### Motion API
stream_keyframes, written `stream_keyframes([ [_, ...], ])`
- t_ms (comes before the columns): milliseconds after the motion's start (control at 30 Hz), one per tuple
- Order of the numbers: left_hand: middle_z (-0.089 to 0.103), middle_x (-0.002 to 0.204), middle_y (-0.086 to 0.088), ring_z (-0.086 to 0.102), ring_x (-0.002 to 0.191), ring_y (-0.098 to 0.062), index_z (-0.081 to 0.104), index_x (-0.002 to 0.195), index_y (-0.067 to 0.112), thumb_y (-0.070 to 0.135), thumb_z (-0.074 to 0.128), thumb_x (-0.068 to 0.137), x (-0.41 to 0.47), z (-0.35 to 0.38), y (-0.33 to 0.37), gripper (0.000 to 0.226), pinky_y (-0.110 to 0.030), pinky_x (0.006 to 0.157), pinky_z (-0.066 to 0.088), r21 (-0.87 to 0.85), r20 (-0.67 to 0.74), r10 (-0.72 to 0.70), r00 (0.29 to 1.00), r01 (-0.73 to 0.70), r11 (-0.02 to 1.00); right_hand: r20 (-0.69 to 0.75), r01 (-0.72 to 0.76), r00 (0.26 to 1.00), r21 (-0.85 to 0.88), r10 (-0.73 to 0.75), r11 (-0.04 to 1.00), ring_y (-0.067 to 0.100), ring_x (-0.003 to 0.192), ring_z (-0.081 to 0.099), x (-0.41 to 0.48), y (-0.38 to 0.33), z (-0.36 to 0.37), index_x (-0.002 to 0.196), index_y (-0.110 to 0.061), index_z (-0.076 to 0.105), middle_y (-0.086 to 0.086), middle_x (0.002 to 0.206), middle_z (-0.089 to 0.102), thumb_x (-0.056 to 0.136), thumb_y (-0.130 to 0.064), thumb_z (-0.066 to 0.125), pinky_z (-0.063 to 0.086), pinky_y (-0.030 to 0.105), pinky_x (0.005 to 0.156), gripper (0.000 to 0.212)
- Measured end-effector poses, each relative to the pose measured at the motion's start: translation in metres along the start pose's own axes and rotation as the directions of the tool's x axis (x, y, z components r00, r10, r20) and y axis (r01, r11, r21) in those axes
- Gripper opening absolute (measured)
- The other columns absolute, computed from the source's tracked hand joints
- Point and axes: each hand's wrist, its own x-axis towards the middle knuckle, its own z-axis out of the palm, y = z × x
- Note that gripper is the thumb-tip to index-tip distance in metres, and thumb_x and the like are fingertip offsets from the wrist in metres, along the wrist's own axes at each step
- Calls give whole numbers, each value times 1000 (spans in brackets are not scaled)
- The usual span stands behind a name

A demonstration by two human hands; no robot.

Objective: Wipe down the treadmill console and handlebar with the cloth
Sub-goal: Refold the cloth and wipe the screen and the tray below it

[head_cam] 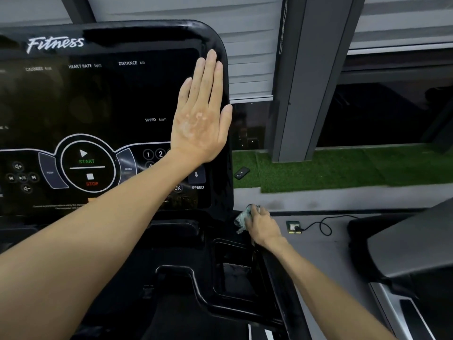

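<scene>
Two hands: left hand (199, 119) flat, fingers straight, on console (110, 99), 12 o'clock; right hand (263, 227) clutching cloth (242, 218), 5 o'clock, judged mid console-wipe; next likely upward sweep.

Console (98, 106) walls off 9–12 o'clock; left hand (201, 114) flat on its right edge. Right hand (263, 225), gripping cloth (242, 218), fills the corner below. Floor (328, 256) open at 3 o'clock past floor socket (293, 227); neighbouring treadmill (404, 246) closes 4 o'clock.

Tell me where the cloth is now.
Head view, right side: the cloth is gripped in the right hand, just below the lower right corner of the console.
</scene>
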Motion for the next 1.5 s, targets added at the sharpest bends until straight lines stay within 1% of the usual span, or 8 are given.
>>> stream_keyframes([
  [333,10,163,-17,8,152,-29,12,155,0,33,28,102,-1,-1,-2,64,-38,122,8,-2,-10,2,1000,-2,1000,-86,133,988,63,-127,989,36,129,44,-45,13,3,138,-12,44,15,151,33,99,-24,39,42,39,97,41],
  [567,9,163,-17,7,152,-29,11,155,0,31,28,102,0,1,1,64,-38,123,8,-4,-17,-6,1000,6,1000,-179,114,978,32,-107,993,22,148,12,-105,24,24,152,-19,22,6,161,10,104,-32,30,1,22,112,51],
  [733,9,164,-17,7,152,-29,10,155,0,32,27,102,0,-1,0,64,-37,123,7,-4,-10,-5,1000,5,1000,-104,58,993,28,-54,998,37,122,48,-19,8,10,132,-9,47,18,137,44,99,-26,39,38,39,100,39],
  [867,11,163,-17,9,152,-29,13,155,0,31,29,101,-1,-2,-1,64,-36,122,8,-6,-3,2,1000,-2,1000,62,-13,998,36,10,999,39,110,56,29,-4,-1,120,-8,52,20,123,55,98,-26,38,44,41,91,32],
  [1033,10,163,-17,8,152,-29,13,155,0,32,28,101,-1,-2,-2,64,-37,122,10,-12,-4,8,1000,-8,1000,-51,49,998,48,-46,998,37,115,54,3,-1,2,127,-10,49,17,132,50,99,-25,38,43,39,90,33],
  [1233,9,163,-18,8,152,-30,12,155,-1,31,26,103,-2,-3,-1,62,-39,122,11,-21,5,11,1000,-11,1000,-125,87,989,66,-78,994,20,148,12,-91,19,21,152,-22,21,3,162,6,103,-42,22,16,27,116,53],
  [1367,8,163,-20,9,151,-31,11,154,-3,31,27,104,-10,-6,4,63,-40,121,14,-57,24,13,1000,-11,998,-104,24,994,45,-19,999,15,149,1,-130,26,31,154,-26,8,-6,159,-9,74,-67,-19,-5,20,110,94],
  [1500,9,164,-16,10,151,-29,16,154,-1,32,33,103,-62,6,20,63,-40,120,14,-46,129,242,962,-238,970,-133,-3,991,-1,2,1000,19,149,4,-105,20,23,154,-18,12,6,162,2,90,-53,-4,-5,24,114,75],
])
